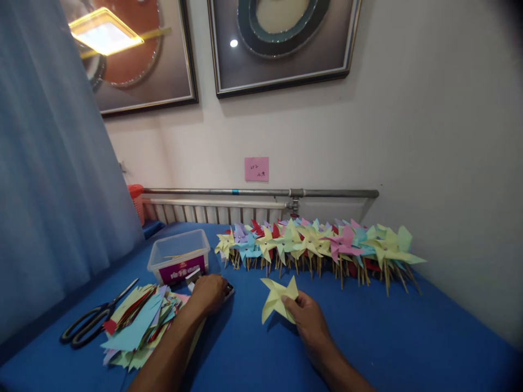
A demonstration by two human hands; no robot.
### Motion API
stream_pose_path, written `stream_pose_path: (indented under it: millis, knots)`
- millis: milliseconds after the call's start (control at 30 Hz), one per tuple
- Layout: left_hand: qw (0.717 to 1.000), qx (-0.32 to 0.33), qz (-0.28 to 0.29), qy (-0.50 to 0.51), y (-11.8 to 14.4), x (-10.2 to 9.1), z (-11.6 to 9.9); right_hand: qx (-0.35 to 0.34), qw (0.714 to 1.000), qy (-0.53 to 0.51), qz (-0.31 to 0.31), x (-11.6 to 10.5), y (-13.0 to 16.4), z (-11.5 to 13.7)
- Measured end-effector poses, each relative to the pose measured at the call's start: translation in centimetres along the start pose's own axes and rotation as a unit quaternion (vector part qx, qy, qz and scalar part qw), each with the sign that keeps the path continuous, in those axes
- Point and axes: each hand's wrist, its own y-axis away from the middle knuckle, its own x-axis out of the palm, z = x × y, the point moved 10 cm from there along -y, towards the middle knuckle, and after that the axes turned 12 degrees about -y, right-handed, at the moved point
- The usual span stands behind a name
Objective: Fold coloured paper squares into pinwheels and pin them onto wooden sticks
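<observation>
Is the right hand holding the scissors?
No, the right hand pinches a yellow paper pinwheel, while the scissors lie untouched at the table's left edge.

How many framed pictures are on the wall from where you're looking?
2. One framed picture hangs upper left beside the curtain, with a ceiling light reflected in its glass; the other hangs upper centre. Both are cut off by the top edge, so more may hang out of view.
</observation>
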Motion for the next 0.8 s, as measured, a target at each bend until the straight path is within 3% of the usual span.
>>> stream_pose_path:
  millis: [133, 333, 433, 533, 600, 800]
  knots:
    - [1.0, -0.002, -0.027, 0.008, 0.0, 0.4, 0.3, 0.001, 1.0, 0.002, 0.005, 0.1, 0.0, 0.0]
    - [0.989, -0.024, -0.122, 0.085, 0.7, -1.1, 1.5, -0.006, 1.0, 0.017, 0.002, -0.1, 0.1, 0.4]
    - [0.985, 0.056, -0.13, 0.101, 1.1, -1.4, -1.2, -0.004, 1.0, 0.021, -0.016, -0.3, 0.4, 1.0]
    - [0.978, 0.169, -0.097, 0.072, 1.8, -0.6, -5.3, 0.004, 1.0, 0.01, -0.021, -0.3, 0.7, 1.5]
    - [0.975, 0.198, -0.081, 0.054, 2.1, 0.0, -6.8, 0.007, 1.0, 0.002, -0.019, -0.2, 0.8, 1.6]
    - [0.969, 0.205, -0.066, 0.125, 2.1, 0.2, -6.6, -0.008, 1.0, 0.006, -0.022, -0.5, 0.7, 1.8]
